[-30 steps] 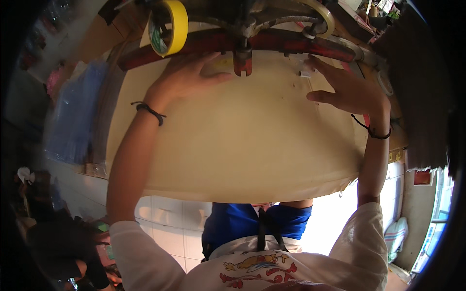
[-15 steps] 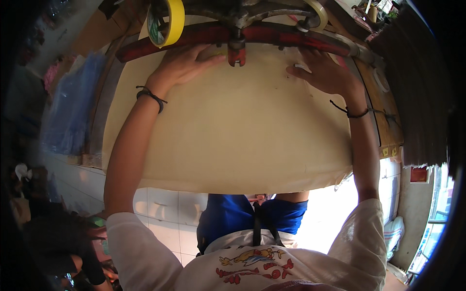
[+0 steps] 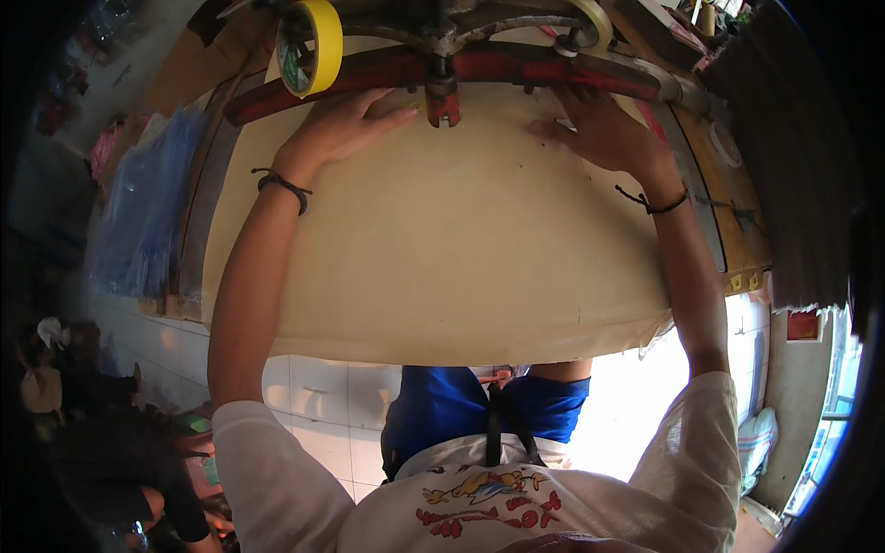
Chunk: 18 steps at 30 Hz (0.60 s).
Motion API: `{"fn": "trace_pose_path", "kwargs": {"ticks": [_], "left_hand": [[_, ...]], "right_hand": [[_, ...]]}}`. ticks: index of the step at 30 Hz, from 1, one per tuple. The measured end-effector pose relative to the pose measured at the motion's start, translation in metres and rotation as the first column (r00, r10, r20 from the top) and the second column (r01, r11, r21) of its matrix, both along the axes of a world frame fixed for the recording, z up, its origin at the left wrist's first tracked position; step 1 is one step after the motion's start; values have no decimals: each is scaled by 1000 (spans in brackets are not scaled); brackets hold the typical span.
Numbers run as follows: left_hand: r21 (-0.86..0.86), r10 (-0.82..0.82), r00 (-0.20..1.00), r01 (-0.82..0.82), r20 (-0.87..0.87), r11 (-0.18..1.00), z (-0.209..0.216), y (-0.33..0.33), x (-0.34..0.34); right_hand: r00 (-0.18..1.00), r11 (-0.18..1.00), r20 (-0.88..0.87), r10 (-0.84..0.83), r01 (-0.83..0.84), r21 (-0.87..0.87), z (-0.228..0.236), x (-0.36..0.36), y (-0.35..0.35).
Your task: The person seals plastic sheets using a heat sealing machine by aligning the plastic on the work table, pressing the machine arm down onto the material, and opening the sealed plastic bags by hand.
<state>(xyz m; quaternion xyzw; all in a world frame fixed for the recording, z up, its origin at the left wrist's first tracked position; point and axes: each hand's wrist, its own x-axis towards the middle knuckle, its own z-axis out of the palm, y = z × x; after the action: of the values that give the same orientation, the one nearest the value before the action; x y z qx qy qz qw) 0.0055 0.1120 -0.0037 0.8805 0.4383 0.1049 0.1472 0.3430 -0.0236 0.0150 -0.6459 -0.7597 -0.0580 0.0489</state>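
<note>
A broad tan sheet [image 3: 442, 240] covers the table before me, its near edge curving down slightly above my lap. Across its far part runs a red metal bar [image 3: 544, 70] with a dark frame and a notched red fitting [image 3: 443, 111] at the middle. My left hand [image 3: 341, 134] lies open on the sheet at the far left, thumb stretched toward the fitting. On the far right, my right hand [image 3: 610, 134] rests open and flat, its thumb pointing inward. The bar hides some fingertips of both hands. Neither hand appears to hold anything.
A yellow tape roll [image 3: 328, 46] and a paler roll [image 3: 604, 28] hang on the frame. Clear bluish plastic [image 3: 147, 207] sits left of the table. A dark stack of sheets [image 3: 800, 175] stands at right. Another person [image 3: 120, 470] is low at left.
My right hand has slid slightly left across the sheet. My left hand stays nearly in place. The whole view has shifted a little.
</note>
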Motion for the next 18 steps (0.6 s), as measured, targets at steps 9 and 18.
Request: {"fn": "trace_pose_path", "kwargs": {"ticks": [9,18], "left_hand": [[42,-6,999,8,-31,999,13,-16,7],[276,-255,960,215,118,937,12,-26,22]], "right_hand": [[995,988,20,-95,97,-123,5,-5,-9],[978,964,150,-142,171,-202,15,-6,-13]]}}
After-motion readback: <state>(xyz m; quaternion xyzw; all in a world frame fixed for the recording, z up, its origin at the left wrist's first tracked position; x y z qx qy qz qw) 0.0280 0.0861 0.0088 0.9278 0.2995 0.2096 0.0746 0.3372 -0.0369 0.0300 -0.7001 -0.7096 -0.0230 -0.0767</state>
